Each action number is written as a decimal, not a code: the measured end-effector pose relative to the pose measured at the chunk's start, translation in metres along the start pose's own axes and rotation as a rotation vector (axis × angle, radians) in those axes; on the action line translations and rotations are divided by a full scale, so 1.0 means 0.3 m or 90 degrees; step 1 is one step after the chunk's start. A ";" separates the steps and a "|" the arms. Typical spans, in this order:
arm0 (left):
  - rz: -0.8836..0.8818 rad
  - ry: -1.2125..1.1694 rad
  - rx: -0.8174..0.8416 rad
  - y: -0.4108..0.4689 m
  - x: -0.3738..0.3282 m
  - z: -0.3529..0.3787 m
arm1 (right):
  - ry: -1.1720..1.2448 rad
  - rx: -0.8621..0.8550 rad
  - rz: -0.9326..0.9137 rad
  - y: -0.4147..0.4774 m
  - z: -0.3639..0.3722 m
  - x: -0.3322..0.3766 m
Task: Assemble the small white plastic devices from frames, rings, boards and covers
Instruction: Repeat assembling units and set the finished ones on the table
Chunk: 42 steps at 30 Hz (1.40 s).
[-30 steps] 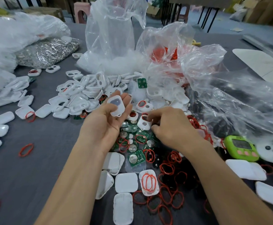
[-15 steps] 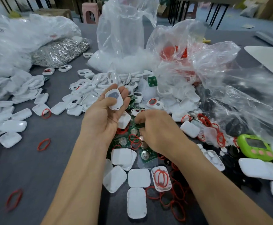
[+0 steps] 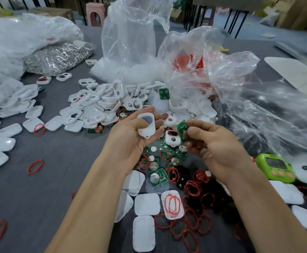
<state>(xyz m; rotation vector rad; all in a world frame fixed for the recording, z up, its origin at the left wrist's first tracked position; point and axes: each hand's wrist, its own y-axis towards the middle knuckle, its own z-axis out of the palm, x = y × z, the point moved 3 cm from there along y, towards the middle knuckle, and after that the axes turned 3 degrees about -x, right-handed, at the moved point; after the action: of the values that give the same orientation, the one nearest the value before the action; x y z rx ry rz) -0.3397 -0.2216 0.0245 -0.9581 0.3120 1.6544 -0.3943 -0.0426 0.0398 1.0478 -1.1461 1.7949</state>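
Now my left hand cradles one small white frame in curled fingers above the grey table, while my right hand pinches one green board between thumb and fingertips, just right of the frame. Both pieces look light and stiff: the glossy frame is probably slippery and best gripped by its outer edges, the board probably fragile and best taken by its rim. Below my hands lie loose red rings and white covers, too many to count, and one green timer.
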 end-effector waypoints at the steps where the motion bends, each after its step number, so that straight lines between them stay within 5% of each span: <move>1: -0.006 0.015 0.012 -0.001 0.012 0.007 | 0.014 0.008 0.008 -0.001 -0.007 -0.002; 8: -0.032 0.068 0.028 -0.007 0.072 0.044 | -0.094 0.051 -0.074 -0.001 -0.046 -0.011; 13: -0.020 0.137 0.011 -0.010 0.091 0.066 | -0.233 -0.016 -0.172 -0.007 -0.069 0.006; 18: -0.015 0.099 -0.002 -0.010 0.075 0.053 | -0.746 -0.123 -0.369 -0.060 -0.092 0.059; 20: -0.016 0.093 0.002 -0.011 0.073 0.052 | -0.832 -0.113 -0.407 -0.092 -0.059 0.048; 26: -0.023 0.079 -0.001 -0.016 0.067 0.050 | -0.915 -0.117 -0.290 -0.088 -0.053 0.041; 34: -0.036 0.054 0.006 -0.019 0.060 0.050 | -0.726 -0.190 -0.389 -0.099 -0.097 0.019; 38: -0.041 0.036 0.005 -0.023 0.056 0.047 | -0.761 -0.145 -0.356 -0.097 -0.083 -0.001; 42: -0.042 0.038 0.013 -0.030 0.058 0.052 | -0.775 -0.220 -0.409 -0.114 -0.080 0.014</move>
<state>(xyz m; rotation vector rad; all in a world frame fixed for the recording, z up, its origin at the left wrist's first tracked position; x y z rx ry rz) -0.3386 -0.1966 0.0243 -0.9938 0.3344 1.5614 -0.3711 -0.0086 0.0484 2.0513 -1.4280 0.3224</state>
